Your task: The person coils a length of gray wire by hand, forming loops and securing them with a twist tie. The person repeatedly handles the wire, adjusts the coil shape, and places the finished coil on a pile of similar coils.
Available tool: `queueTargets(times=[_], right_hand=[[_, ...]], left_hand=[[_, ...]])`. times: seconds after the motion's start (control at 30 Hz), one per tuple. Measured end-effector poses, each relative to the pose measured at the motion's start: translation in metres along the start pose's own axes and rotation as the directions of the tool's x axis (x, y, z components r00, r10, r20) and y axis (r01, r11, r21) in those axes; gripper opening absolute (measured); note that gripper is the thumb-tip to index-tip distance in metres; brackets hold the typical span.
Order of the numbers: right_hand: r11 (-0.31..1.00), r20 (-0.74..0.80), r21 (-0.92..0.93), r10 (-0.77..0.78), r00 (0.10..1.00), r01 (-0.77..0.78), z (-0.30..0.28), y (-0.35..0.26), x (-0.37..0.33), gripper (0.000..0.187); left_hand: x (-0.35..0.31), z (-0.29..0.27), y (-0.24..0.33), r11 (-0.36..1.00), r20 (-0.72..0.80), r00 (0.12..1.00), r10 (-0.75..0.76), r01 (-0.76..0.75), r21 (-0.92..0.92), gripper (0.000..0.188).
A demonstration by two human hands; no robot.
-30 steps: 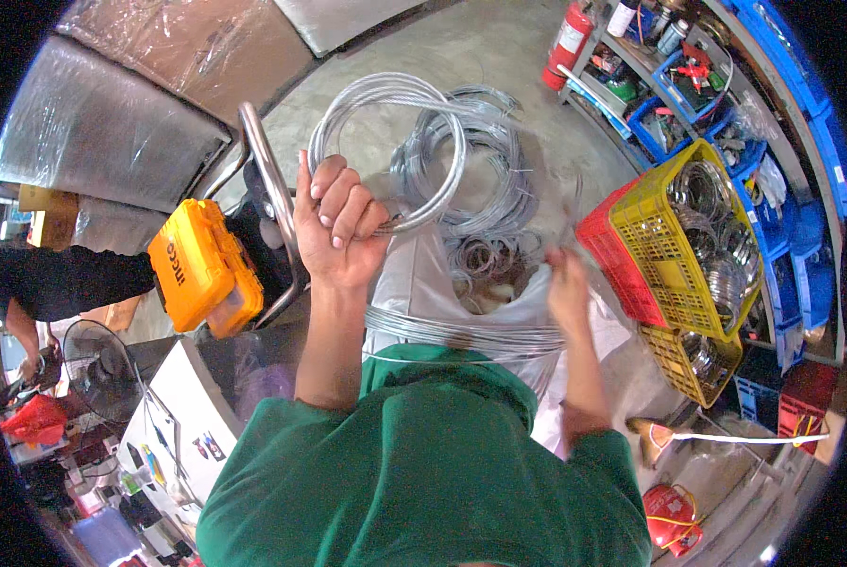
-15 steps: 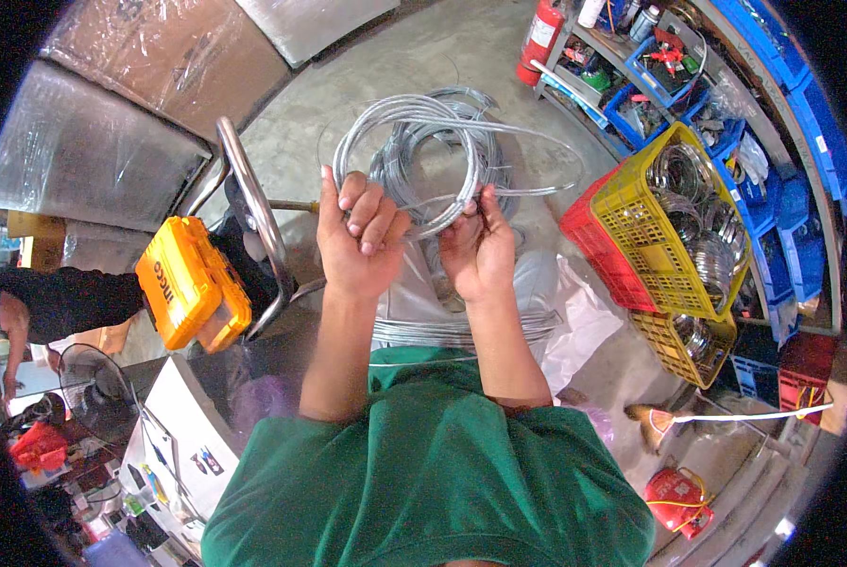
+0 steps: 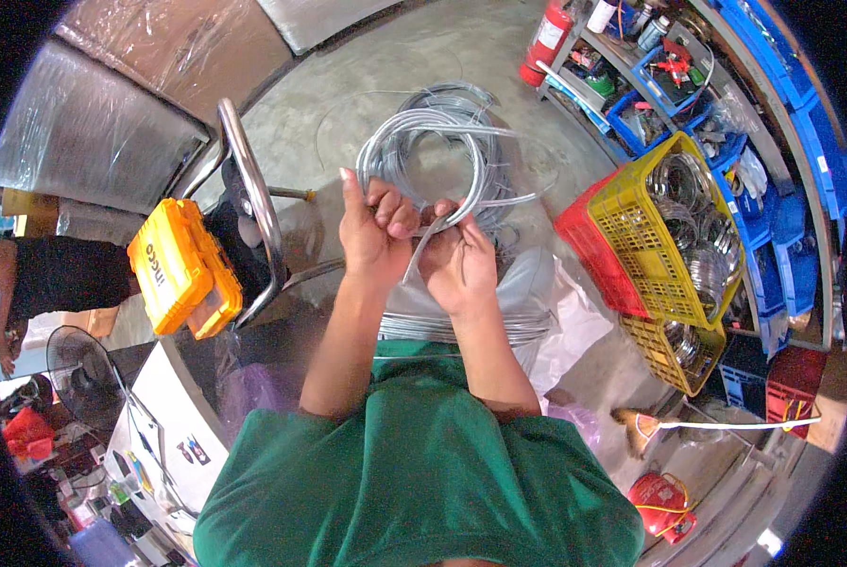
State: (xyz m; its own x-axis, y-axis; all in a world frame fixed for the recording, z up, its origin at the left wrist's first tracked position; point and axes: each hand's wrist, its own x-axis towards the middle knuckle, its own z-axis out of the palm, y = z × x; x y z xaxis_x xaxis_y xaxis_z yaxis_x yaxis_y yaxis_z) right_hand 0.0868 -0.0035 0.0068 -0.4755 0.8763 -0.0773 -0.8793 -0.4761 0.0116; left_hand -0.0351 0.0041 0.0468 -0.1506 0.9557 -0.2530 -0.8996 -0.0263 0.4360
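Dark lettering runs across the orange case [image 3: 173,274] at the person's left; a pale label wraps the red fire extinguisher [image 3: 544,57] by the shelving, and a small white label sits on a blue bin [image 3: 820,142]. The silvery wire coil [image 3: 370,156] is upheld in front of the person, over larger wire loops [image 3: 501,180] on the floor. The left hand [image 3: 378,227] curls its fingers around the coil's lower left, thumb raised. The right hand [image 3: 456,260] pinches its lower right. A wire end [image 3: 412,266] juts down between them.
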Motion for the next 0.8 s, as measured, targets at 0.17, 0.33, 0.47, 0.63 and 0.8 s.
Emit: queueTargets(times=[0.17, 0.33, 0.47, 0.63, 0.8], right_hand=[[0.944, 0.002, -0.323, -0.076, 0.997, 0.073, 0.003, 0.005, 0.003, 0.033], [0.824, -0.062, -0.564, 0.017, 0.998, -0.049, 0.006, -0.020, -0.002, 0.025], [0.799, -0.156, -0.518, 0.263, 0.952, -0.306, 0.002, -0.053, -0.001, 0.021], [0.750, -0.288, -0.449, 0.392, 0.874, -0.485, -0.017, -0.082, 0.002, 0.020], [0.766, -0.280, -0.411, 0.410, 0.868, -0.494, -0.037, -0.086, -0.005, 0.026]], left_hand=[[0.003, 0.001, -0.024, 0.969, -0.207, 0.962, 0.177, -0.133, 0.209, 0.058], [-0.003, -0.011, -0.039, 0.700, 0.149, 0.914, 0.376, -0.386, 0.601, 0.057], [-0.006, -0.025, -0.045, 0.697, 0.220, 0.940, 0.260, -0.340, 0.631, 0.057], [-0.009, -0.033, -0.052, 0.596, 0.310, 0.937, 0.159, -0.341, 0.727, 0.056], [-0.015, -0.031, -0.027, 0.529, 0.479, 0.795, -0.371, -0.243, 0.813, 0.046]])
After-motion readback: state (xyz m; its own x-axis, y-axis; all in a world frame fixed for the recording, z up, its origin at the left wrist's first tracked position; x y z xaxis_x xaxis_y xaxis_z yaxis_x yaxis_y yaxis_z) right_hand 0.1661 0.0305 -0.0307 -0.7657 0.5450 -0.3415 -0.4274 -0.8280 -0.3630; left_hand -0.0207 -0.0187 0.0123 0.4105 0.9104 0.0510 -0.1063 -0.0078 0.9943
